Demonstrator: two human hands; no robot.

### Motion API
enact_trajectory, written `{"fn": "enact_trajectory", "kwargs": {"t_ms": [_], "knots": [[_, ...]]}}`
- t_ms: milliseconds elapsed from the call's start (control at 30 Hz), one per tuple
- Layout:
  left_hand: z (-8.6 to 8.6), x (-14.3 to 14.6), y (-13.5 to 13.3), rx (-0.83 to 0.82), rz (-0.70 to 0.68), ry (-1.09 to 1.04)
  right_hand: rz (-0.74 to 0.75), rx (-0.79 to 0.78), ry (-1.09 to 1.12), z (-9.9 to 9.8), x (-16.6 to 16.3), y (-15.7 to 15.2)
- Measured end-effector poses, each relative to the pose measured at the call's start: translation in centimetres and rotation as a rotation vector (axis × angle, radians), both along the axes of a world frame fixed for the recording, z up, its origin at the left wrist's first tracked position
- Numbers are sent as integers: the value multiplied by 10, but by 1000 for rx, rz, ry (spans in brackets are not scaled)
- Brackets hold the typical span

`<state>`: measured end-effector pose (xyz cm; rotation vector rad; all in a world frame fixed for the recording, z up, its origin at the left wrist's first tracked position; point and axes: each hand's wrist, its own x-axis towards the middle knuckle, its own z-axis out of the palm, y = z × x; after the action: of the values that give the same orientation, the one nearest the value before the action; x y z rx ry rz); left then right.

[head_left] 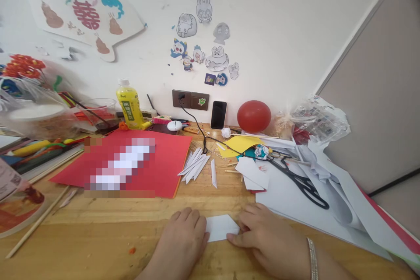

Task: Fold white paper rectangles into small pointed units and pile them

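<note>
A small folded piece of white paper [221,228] lies near the table's front edge, its right end narrowing to a slanted corner. My left hand [185,238] holds its left end, fingers curled together over it. At the other end, my right hand [262,237] grips the slanted corner, with the thumb on the near edge and the fingers behind. A bracelet [313,258] circles my right wrist. Beyond my hands lies a pile of folded white paper strips [194,165], with one single strip [214,174] to its right.
Left stands red paper [164,157] with a blurred patch on it. Black scissors [305,183] rest on white sheets [278,203] at right. Along the wall are a yellow bottle [130,105], a phone [218,115], a red balloon [253,116] and a black cable [200,127].
</note>
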<state>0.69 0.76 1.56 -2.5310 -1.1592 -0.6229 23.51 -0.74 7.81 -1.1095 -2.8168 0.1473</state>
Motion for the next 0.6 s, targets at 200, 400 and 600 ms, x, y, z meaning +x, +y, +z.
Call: {"fn": "enact_trajectory", "kwargs": {"t_ms": [200,400,600], "knots": [[3,-1,2,-38,-17,2,-70,-120,-112,6,12,0],[17,-7,-2,-186,-34,-16,-43,-36,-75,-2,11,-1],[33,-7,-3,-547,65,28,-5,113,-62,-7,8,-4]]}}
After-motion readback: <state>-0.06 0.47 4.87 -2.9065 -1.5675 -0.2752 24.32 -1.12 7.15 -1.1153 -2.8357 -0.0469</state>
